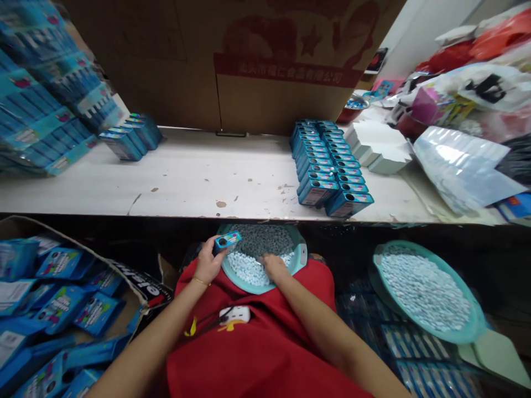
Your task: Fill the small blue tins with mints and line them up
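Observation:
My left hand (208,263) is closed around a small blue box (227,241), held upright over the left rim of a teal basin (299,265). The box's top, with a dark round spot, faces up. Pale blue-white pellets (249,269) fill the near part of the basin, and its far part looks grey in shadow. My right hand (274,268) reaches into the basin with its fingers bunched at the pellets. Its fingertips are partly hidden, so what they grip cannot be made out. The basin rests at my lap, on red cloth (257,348).
Two rows of blue boxes (317,190) stand on the white shelf (186,182), near white blocks (379,146). Further boxes (133,138) and wrapped stacks (37,110) are left. A carton (136,296) of blue boxes lies lower left; another pellet basin (477,326) sits right.

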The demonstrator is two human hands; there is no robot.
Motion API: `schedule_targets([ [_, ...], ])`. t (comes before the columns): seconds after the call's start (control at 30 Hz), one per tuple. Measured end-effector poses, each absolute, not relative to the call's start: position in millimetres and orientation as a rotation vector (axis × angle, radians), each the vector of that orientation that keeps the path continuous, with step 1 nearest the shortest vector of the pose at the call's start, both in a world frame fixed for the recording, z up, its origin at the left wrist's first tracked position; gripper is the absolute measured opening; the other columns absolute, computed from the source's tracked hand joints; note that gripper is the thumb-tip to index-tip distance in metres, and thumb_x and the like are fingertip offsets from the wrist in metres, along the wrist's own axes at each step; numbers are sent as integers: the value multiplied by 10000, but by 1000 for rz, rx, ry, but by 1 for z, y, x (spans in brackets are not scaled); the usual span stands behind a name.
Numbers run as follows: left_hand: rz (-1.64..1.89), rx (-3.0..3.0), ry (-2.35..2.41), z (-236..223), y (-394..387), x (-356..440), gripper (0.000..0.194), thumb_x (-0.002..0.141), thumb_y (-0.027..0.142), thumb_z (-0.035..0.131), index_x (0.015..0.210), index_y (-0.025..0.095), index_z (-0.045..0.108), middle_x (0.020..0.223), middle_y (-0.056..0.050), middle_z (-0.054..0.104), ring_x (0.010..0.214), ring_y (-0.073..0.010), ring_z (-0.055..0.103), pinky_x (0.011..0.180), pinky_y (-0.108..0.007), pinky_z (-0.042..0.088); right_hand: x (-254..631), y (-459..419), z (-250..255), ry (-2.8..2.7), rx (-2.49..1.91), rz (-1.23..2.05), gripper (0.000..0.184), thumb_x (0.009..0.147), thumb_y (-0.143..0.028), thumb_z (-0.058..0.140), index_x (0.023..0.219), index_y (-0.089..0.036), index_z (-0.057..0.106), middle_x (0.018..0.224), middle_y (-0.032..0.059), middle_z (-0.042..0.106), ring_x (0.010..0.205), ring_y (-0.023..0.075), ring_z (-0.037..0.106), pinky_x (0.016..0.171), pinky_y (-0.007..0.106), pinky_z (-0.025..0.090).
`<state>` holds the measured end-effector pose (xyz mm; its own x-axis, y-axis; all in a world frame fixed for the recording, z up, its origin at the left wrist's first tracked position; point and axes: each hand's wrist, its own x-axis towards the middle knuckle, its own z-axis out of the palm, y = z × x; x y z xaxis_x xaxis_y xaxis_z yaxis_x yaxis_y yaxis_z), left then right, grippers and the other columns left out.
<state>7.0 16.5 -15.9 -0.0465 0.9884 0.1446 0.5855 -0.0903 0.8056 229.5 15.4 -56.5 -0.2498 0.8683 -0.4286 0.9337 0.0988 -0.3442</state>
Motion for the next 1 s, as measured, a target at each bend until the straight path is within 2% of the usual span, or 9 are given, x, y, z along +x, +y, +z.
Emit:
schedule_targets([
  [0.13, 1006, 1717, 1671, -17, 18, 9, 391, 686, 327, 548, 1036, 165, 482, 974, -66, 571, 891, -184, 529, 819, -317, 397, 237, 14, -65, 2321, 1773, -1100, 380, 678, -5, 391, 903, -163, 655, 909, 45, 642, 881, 161, 540, 724, 198, 365],
  [0.27, 1026, 1691, 1649, -18, 18, 8, 404, 677, 338, 557, 1036, 168, 481, 966, -58, 574, 890, -184, 531, 814, -315, 399, 253, 17, -67, 2341, 1764, -1292, 399, 652, -22, 397, 936, -138, 653, 849, 37, 662, 758, 132, 562, 654, 180, 399],
  [0.4, 1032, 1691, 1638, -19, 18, 9, 385, 682, 313, 552, 1031, 168, 477, 957, -56, 572, 881, -181, 531, 807, -321, 404, 265, 18, -39, 2247, 1844, -1645, 402, 649, -79, 396, 970, -116, 635, 751, 40, 650, 560, 105, 521, 502, 189, 403],
  [0.47, 1023, 1735, 1616, -19, 18, 12, 355, 684, 277, 546, 1017, 170, 484, 951, -57, 571, 883, -182, 527, 808, -325, 403, 269, 22, -12, 2279, 1846, -1727, 413, 650, -88, 387, 980, -134, 631, 736, 32, 636, 527, 92, 498, 482, 187, 387],
  [0.53, 1009, 1790, 1596, -18, 19, 16, 328, 684, 227, 532, 1005, 174, 492, 952, -56, 569, 897, -185, 520, 818, -331, 399, 268, 28, 20, 2449, 1806, -1557, 407, 669, -98, 380, 979, -172, 633, 761, 26, 633, 595, 98, 521, 538, 190, 392],
  [0.67, 960, 1867, 1578, -18, 19, 25, 352, 673, 163, 509, 1024, 169, 483, 989, -67, 552, 942, -198, 500, 845, -344, 387, 250, 40, 80, 2599, 1664, -918, 373, 689, -95, 383, 909, -240, 648, 846, 29, 643, 826, 136, 551, 680, 209, 377],
  [0.8, 892, 1938, 1563, -17, 17, 29, 356, 673, 149, 495, 1028, 165, 481, 994, -75, 546, 953, -207, 490, 848, -361, 382, 213, 43, 116, 2443, 1574, -441, 287, 715, -124, 397, 847, -193, 643, 843, 94, 641, 819, 191, 575, 677, 261, 392],
  [0.9, 883, 1954, 1558, -15, 16, 31, 343, 678, 153, 493, 1021, 169, 483, 984, -76, 550, 947, -210, 493, 840, -368, 386, 186, 40, 132, 2459, 1509, -300, 290, 756, -121, 360, 871, -138, 625, 852, 139, 631, 797, 205, 585, 668, 283, 407],
  [1.0, 909, 1930, 1542, -14, 15, 29, 343, 679, 157, 501, 1021, 175, 480, 980, -73, 551, 946, -206, 495, 840, -365, 386, 184, 35, 140, 2505, 1470, -270, 288, 778, -123, 346, 885, -130, 613, 866, 144, 620, 799, 198, 581, 668, 276, 407],
])
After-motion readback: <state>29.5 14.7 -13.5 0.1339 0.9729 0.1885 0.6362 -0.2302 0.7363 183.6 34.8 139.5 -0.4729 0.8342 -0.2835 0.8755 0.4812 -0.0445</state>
